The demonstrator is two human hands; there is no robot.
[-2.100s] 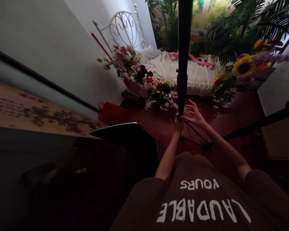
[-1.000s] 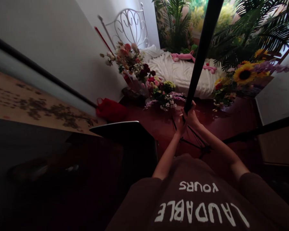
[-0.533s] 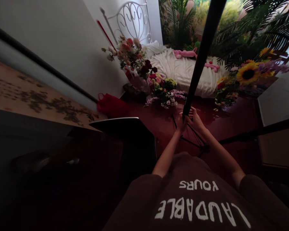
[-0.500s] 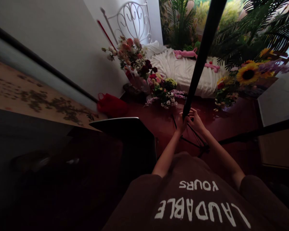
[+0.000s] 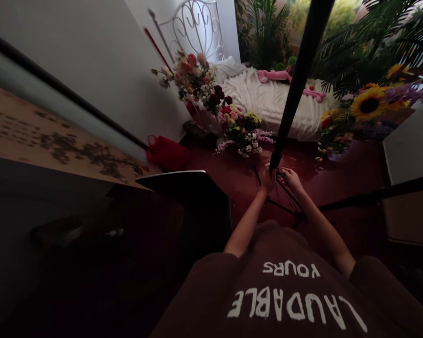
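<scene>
A black stand pole (image 5: 292, 89) rises at a slant from between my hands to the top edge of the head view. My left hand (image 5: 267, 179) is wrapped round the pole's lower part. Just right of it, my right hand (image 5: 291, 180) has its fingers closed on a small dark knob (image 5: 279, 174) at the side of the pole. The knob is partly hidden by the fingers. Thin black legs (image 5: 281, 205) spread below the hands over the dark red floor.
Artificial flowers (image 5: 238, 129) stand ahead beside a white-draped bed (image 5: 254, 96) with pink plush toys. Sunflowers (image 5: 368, 104) are at the right. A dark panel with a pale edge (image 5: 204, 206) is left of my arms. A red bag (image 5: 167, 152) lies by the wall. Another black pole (image 5: 373, 196) crosses at right.
My right hand has shifted from the pole, where its fingers were spread, slightly down and right onto the knob. My left hand stays round the pole. The view has shifted slightly.
</scene>
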